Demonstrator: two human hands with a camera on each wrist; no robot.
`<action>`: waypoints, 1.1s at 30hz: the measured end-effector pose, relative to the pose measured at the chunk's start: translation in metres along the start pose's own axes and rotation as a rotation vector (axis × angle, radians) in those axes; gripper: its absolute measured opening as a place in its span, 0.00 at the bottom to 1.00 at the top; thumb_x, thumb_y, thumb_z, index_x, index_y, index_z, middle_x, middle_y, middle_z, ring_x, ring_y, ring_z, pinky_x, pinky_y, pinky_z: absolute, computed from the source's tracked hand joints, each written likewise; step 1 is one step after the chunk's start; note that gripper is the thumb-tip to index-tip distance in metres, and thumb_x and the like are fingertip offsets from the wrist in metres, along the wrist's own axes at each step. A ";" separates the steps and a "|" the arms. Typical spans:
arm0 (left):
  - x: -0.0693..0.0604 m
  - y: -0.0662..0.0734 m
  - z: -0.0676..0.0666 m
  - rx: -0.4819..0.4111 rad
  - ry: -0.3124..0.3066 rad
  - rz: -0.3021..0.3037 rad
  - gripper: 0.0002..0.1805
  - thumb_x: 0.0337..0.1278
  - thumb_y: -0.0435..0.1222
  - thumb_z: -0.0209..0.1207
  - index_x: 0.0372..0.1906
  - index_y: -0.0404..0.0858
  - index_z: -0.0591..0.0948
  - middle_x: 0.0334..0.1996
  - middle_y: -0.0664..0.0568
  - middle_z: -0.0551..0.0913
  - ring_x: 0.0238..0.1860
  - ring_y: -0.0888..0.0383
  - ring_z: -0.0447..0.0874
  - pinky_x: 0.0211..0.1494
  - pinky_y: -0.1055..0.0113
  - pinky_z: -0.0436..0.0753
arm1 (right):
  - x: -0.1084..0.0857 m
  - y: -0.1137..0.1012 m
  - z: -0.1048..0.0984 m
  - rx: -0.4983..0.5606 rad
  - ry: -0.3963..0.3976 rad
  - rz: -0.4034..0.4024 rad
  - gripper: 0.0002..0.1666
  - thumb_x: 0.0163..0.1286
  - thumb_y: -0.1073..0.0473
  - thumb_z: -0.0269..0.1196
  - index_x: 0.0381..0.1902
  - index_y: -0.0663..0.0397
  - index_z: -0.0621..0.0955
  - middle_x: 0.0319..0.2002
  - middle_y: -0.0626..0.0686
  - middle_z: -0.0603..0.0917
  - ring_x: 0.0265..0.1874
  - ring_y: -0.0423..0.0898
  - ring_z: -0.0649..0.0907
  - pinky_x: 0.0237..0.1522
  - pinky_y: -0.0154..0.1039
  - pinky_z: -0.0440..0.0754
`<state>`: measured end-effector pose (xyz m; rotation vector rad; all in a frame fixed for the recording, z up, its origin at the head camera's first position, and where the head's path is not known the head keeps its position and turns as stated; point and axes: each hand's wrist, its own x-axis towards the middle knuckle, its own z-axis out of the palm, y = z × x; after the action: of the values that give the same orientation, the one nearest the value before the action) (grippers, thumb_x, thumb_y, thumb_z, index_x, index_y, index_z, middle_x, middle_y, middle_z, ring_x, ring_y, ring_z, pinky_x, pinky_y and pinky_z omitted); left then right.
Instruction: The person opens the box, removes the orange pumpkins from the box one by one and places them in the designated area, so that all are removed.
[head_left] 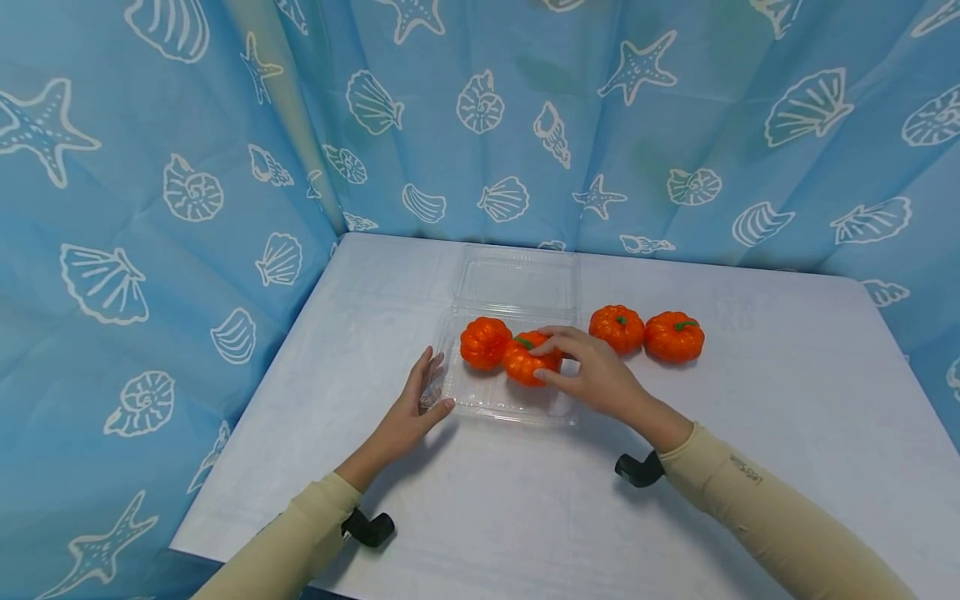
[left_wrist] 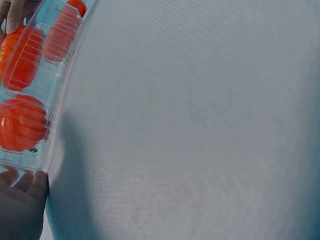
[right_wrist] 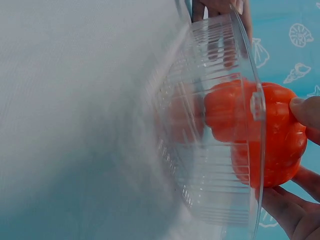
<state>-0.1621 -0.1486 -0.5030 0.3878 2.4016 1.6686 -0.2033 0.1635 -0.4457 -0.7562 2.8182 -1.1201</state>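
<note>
A clear plastic clamshell container [head_left: 480,408] lies with its lid [head_left: 517,279] folded back on the table. Inside its base sits one small orange pumpkin [head_left: 485,343]. Thumb and fingers of my right hand [head_left: 600,375] grip a second orange pumpkin [head_left: 531,360] with a green stem, over the base's right part and beside the first. In the right wrist view this held pumpkin [right_wrist: 280,135] shows partly above the container's rim. My left hand [head_left: 408,412] touches the container's left side, fingers extended and thumb apart. Its fingertips meet the container's end wall in the left wrist view.
Two more orange pumpkins, one nearer [head_left: 617,330] and one farther right [head_left: 674,337], stand side by side right of the container. A white cloth covers the table [head_left: 787,400]. Blue curtains [head_left: 450,150] with shell prints hang behind and at the left.
</note>
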 end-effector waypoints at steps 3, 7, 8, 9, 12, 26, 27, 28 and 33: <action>0.000 0.000 0.000 0.001 -0.002 0.005 0.49 0.71 0.33 0.59 0.83 0.42 0.39 0.82 0.45 0.50 0.81 0.46 0.47 0.76 0.39 0.57 | -0.002 0.002 -0.003 0.009 0.005 0.003 0.16 0.66 0.51 0.72 0.52 0.44 0.87 0.66 0.52 0.78 0.60 0.54 0.81 0.58 0.53 0.82; 0.000 0.001 0.000 0.010 -0.002 0.009 0.49 0.71 0.34 0.58 0.83 0.42 0.39 0.82 0.45 0.50 0.81 0.45 0.47 0.76 0.39 0.57 | -0.006 0.005 -0.007 0.010 0.022 0.001 0.16 0.66 0.51 0.72 0.52 0.43 0.86 0.66 0.52 0.78 0.60 0.54 0.81 0.58 0.55 0.82; -0.001 0.000 0.000 0.012 -0.001 0.008 0.49 0.71 0.34 0.58 0.83 0.42 0.39 0.82 0.45 0.50 0.81 0.45 0.47 0.76 0.40 0.57 | -0.007 0.005 -0.008 0.013 0.028 -0.001 0.16 0.66 0.51 0.73 0.52 0.43 0.87 0.66 0.52 0.78 0.60 0.55 0.81 0.58 0.55 0.82; 0.000 0.000 0.000 0.015 -0.001 0.007 0.49 0.71 0.34 0.58 0.83 0.42 0.39 0.82 0.45 0.50 0.81 0.46 0.47 0.76 0.40 0.58 | -0.008 0.006 -0.010 0.013 0.034 -0.003 0.16 0.66 0.52 0.73 0.52 0.43 0.86 0.66 0.52 0.78 0.60 0.55 0.81 0.58 0.55 0.82; 0.000 0.000 0.001 0.018 -0.002 0.013 0.48 0.72 0.34 0.58 0.83 0.42 0.39 0.82 0.44 0.50 0.81 0.45 0.48 0.76 0.39 0.58 | -0.011 0.008 -0.015 0.009 0.053 0.000 0.17 0.66 0.53 0.73 0.52 0.43 0.86 0.66 0.52 0.78 0.60 0.55 0.81 0.57 0.55 0.82; 0.000 0.001 0.000 0.012 -0.005 0.007 0.48 0.72 0.33 0.58 0.83 0.42 0.40 0.81 0.44 0.51 0.81 0.46 0.46 0.76 0.39 0.58 | -0.032 0.018 -0.036 -0.028 0.122 0.009 0.18 0.65 0.58 0.73 0.52 0.47 0.86 0.66 0.54 0.77 0.65 0.58 0.75 0.54 0.57 0.84; -0.001 0.002 0.000 0.015 -0.004 0.006 0.48 0.72 0.33 0.58 0.83 0.42 0.40 0.81 0.44 0.51 0.81 0.46 0.46 0.76 0.39 0.57 | -0.034 0.020 -0.037 -0.027 0.129 0.008 0.18 0.64 0.58 0.74 0.52 0.47 0.85 0.66 0.54 0.77 0.64 0.58 0.76 0.53 0.57 0.84; -0.001 0.002 0.000 0.018 -0.004 0.004 0.48 0.71 0.33 0.58 0.83 0.42 0.40 0.81 0.44 0.51 0.81 0.46 0.46 0.76 0.39 0.57 | -0.036 0.022 -0.039 -0.024 0.136 0.009 0.18 0.64 0.59 0.74 0.52 0.48 0.85 0.66 0.54 0.77 0.64 0.57 0.76 0.53 0.56 0.84; -0.001 0.003 0.000 0.024 -0.002 0.005 0.48 0.72 0.33 0.58 0.83 0.42 0.39 0.81 0.45 0.51 0.81 0.46 0.46 0.76 0.38 0.57 | -0.047 0.029 -0.045 -0.011 0.177 0.025 0.18 0.64 0.61 0.74 0.51 0.51 0.85 0.65 0.56 0.77 0.64 0.58 0.76 0.54 0.54 0.83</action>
<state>-0.1613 -0.1476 -0.4999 0.3989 2.4234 1.6414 -0.1828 0.2309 -0.4388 -0.6512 2.9706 -1.2266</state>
